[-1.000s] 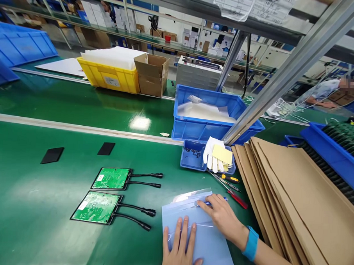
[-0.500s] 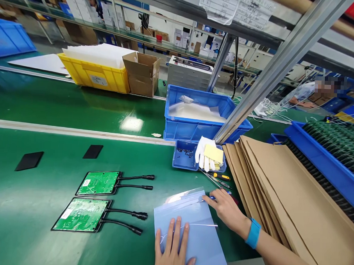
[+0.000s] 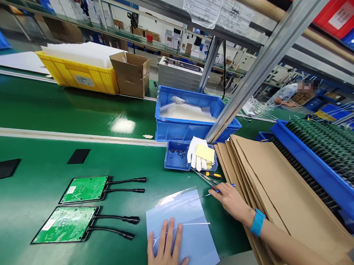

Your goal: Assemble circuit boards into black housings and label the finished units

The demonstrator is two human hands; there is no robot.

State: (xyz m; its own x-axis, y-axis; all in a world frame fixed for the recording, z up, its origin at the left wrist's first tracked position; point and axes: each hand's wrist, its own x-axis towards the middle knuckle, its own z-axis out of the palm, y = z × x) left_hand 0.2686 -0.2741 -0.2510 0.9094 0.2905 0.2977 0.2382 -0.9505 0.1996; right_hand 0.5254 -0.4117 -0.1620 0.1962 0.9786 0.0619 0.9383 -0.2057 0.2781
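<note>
Head view: the left hand lies flat, spread apart, on a glossy blue rectangular sheet at the near edge of the desk; the right hand clamps a slim blue-handled tool. Leftward lie two green rectangular circuit boards with black cables.

Electronics workshop, green workbench, circuit boards, blue bin

Blue sheet flat on grn bench; thin blue tool in R hand, tip twd sheet.
</note>
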